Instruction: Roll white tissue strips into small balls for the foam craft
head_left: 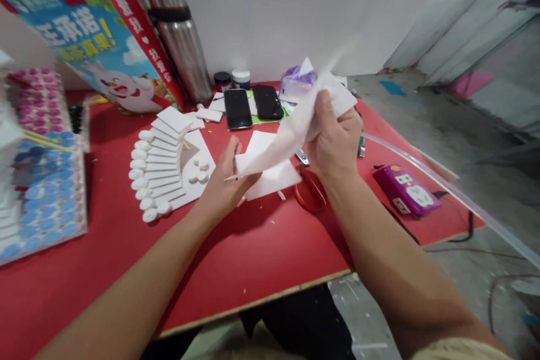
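A white tissue [283, 143] is stretched slantwise between my two hands above the table. My left hand [221, 183] pinches its lower end between thumb and fingers. Higher up and to the right, my right hand [337, 140] is closed around the bunched other end, and part of the tissue is blurred. Beneath the tissue lies a white sheet [274, 180]. Red-handled scissors [311, 197] rest beside it, partly covered by my right hand. Left of my left hand stands a curved white stepped piece [162, 166] edged with small white swirled rounds, with several small white bits on its base.
Two dark phones [238, 108] and a purple tissue pack [295, 85] lie at the back. A steel flask [183, 45] stands beside a colourful box [105, 39]. At left is a blue-and-pink decorated model [50, 191]; at right, a purple power socket [407, 190] with cable.
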`<state>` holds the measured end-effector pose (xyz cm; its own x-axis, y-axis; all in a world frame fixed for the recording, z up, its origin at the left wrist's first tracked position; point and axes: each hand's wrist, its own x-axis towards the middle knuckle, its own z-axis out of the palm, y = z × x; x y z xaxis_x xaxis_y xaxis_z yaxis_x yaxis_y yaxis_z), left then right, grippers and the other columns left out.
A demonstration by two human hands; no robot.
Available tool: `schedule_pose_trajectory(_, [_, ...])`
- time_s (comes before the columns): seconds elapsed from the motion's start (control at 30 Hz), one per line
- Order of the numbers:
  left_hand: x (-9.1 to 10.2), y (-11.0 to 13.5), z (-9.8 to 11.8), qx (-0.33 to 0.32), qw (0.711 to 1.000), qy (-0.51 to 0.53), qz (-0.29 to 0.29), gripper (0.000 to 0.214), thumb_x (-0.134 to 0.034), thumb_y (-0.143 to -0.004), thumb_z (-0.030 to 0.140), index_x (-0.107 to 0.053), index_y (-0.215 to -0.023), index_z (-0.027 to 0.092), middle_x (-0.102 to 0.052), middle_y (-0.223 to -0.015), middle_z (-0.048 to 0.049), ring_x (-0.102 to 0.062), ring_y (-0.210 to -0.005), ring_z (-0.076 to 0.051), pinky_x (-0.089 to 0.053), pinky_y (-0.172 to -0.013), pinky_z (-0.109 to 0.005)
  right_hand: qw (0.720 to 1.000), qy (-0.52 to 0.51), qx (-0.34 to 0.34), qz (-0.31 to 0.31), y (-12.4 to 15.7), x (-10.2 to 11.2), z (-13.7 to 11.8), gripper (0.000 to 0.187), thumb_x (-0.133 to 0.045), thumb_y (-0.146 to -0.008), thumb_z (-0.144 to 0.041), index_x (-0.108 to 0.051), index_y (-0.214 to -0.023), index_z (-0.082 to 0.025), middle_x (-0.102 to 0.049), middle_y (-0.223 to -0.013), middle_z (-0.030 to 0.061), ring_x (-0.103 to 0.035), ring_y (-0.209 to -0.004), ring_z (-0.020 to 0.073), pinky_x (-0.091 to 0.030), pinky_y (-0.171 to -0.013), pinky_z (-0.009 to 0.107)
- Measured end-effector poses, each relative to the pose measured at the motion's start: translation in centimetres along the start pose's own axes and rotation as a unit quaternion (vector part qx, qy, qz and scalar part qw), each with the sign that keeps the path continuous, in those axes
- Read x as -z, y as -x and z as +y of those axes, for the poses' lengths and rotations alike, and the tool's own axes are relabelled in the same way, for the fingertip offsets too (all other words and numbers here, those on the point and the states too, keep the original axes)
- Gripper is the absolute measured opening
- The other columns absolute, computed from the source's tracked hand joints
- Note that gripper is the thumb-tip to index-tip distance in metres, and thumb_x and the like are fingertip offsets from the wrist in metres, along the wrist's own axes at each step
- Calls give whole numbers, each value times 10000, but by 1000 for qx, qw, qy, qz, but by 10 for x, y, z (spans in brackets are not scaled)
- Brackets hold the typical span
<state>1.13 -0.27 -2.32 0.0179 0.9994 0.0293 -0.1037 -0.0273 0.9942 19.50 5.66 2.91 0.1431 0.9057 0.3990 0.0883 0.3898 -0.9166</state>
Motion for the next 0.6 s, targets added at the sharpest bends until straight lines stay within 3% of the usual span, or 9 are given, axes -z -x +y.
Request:
schedule_pose_trajectory(0.07, [3, -3, -4, -50, 999, -15, 9, 843, -892, -683, 233, -541, -1447, 294, -397, -1643, -110, -311, -1551, -343, -358, -1217, -500, 998, -34, 12, 46, -1, 0, 0, 280, -493, -1002, -457, -654, -1111, -255, -723, -1186, 76, -661, -1213, 219, -600, -792, 308])
schedule_pose_trajectory(0.13, [5, -6, -6, -75, 997, -1, 0, 837, -870, -699, 217, -529, -1457, 314, -312, -1690, -84, -268, -1571, -321, -306, -1247, -491, 997, -58, -13, 40, 0, 0, 1, 283, -585, -957, -502, -673, -1067, -256, -750, -1076, 54, -712, -1074, 211, -601, -739, 298])
schedule_pose_trajectory(0.23, [4, -9, -4, -107, 994, 35, 2, 714, -818, -764, 227, -553, -1419, 323, -396, -1650, -63, -333, -1546, -294, -289, -1256, -497, 991, -97, -86, -25, 4, 0, 2, 301, -672, -898, -528, -696, -966, -236, -758, -918, 34, -733, -853, 189, -588, -663, 290])
schedule_pose_trajectory(0.3, [3, -8, 2, -133, 988, 71, 27, 564, -781, -819, 285, -607, -1356, 289, -520, -1556, -77, -453, -1474, -286, -363, -1217, -462, 984, -102, -119, -89, 7, 0, 3, 281, -754, -838, -482, -712, -900, -211, -757, -859, 27, -712, -749, 171, -568, -618, 276])
schedule_pose_trajectory(0.37, [2, -6, 10, -96, 988, 115, 45, 413, -675, -913, 445, -667, -1270, 237, -667, -1355, -114, -607, -1314, -283, -502, -1080, -406, 969, -76, -150, -179, 11, 0, 3, 267, -800, -793, -431, -734, -881, -187, -760, -841, 28, -693, -706, 164, -547, -588, 264])
schedule_pose_trajectory(0.43, [3, -4, 16, -44, 988, 143, 40, 512, -610, -922, 593, -676, -1260, 214, -736, -1147, -109, -711, -1086, -271, -579, -897, -371, 946, -33, -183, -266, 13, 0, 3, 261, -806, -779, -402, -753, -883, -169, -759, -821, 34, -682, -683, 168, -526, -563, 257])
schedule_pose_trajectory(0.5, [5, -2, 18, -11, 995, 99, 23, 503, -724, -858, 547, -705, -1213, 192, -750, -1049, -85, -720, -928, -226, -575, -793, -314, 927, 15, -209, -310, 14, 0, 3, 253, -805, -773, -378, -762, -886, -156, -756, -805, 40, -673, -663, 169, -504, -542, 248])
schedule_pose_trajectory(0.6, [8, -4, 15, 1, 999, 9, 38, 384, -865, -738, 358, -752, -1045, 156, -761, -981, -63, -684, -824, -174, -540, -731, -259, 921, 18, -241, -304, 12, 1, 4, 242, -815, -759, -342, -751, -899, -156, -753, -807, 38, -669, -642, 161, -497, -529, 235])
